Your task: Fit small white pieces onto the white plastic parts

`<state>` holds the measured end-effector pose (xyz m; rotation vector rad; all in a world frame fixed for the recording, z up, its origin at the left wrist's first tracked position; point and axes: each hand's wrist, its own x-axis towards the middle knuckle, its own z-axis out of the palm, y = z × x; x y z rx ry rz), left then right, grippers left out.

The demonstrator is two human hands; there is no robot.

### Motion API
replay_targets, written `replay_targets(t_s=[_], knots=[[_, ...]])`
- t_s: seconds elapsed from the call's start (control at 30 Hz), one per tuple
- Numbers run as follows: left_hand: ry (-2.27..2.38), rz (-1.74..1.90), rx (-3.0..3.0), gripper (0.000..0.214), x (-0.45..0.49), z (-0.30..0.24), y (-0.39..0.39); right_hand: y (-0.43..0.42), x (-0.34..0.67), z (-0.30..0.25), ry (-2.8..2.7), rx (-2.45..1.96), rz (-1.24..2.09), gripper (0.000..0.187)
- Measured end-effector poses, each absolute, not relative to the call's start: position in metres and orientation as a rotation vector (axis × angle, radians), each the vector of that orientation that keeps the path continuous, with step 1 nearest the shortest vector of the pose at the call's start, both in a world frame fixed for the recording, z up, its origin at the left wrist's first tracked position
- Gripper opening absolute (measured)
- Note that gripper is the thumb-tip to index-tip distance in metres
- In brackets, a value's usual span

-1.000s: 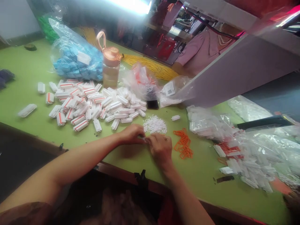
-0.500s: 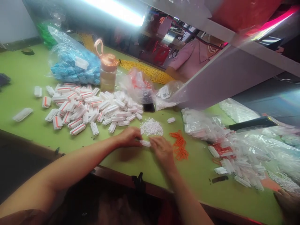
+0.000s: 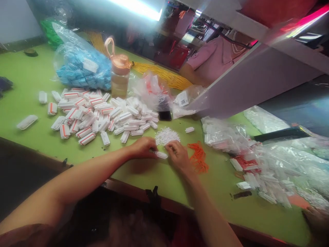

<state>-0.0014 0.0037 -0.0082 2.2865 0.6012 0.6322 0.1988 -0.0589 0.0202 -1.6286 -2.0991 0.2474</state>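
We see the left hand (image 3: 142,148) with its fingers curled in and pinched on one end of a small white plastic piece (image 3: 161,155), which lies low over the green table (image 3: 154,175) between both hands. The right hand (image 3: 178,156) meets the piece's other end with bent fingers; we cannot tell whether it grips or only touches, since the fingertips are blurred and the palm is turned from us. Just beyond lies a little heap of tiny white bits (image 3: 167,135), and orange loops (image 3: 198,157) sit beside the right hand. Farther left we find a spread of white red-striped housings (image 3: 97,115), a pink-capped bottle (image 3: 119,73) and a bag of blue parts (image 3: 82,67); clear bags (image 3: 257,161) crowd the right
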Motion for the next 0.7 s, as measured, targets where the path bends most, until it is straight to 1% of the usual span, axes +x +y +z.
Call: replay_targets(t_s=[0.1, 0.33, 0.4, 0.57, 0.63, 0.7], knots=[[0.591, 0.651, 2.28, 0.026, -0.001, -0.008, 0.004, -0.07, 0.193, 0.025, -2.097, -1.556, 0.32, 0.027], [0.608, 0.638, 2.279, 0.024, 0.0, -0.008, 0.004, -0.082, 0.18, 0.016, -1.982, -1.618, 0.217, 0.025], [0.612, 0.624, 2.28, 0.023, 0.0, -0.007, 0.003, -0.083, 0.178, 0.014, -1.995, -1.604, 0.143, 0.024], [0.621, 0.635, 2.275, 0.027, 0.0, -0.008, 0.003, -0.09, 0.172, 0.016, -2.071, -1.617, -0.163, 0.019], [0.611, 0.648, 2.272, 0.029, 0.001, -0.01, 0.003, -0.092, 0.169, 0.017, -2.077, -1.622, -0.201, 0.018], [0.596, 0.661, 2.272, 0.029, 0.001, -0.011, 0.004, -0.092, 0.166, 0.016, -2.041, -1.614, -0.168, 0.019]])
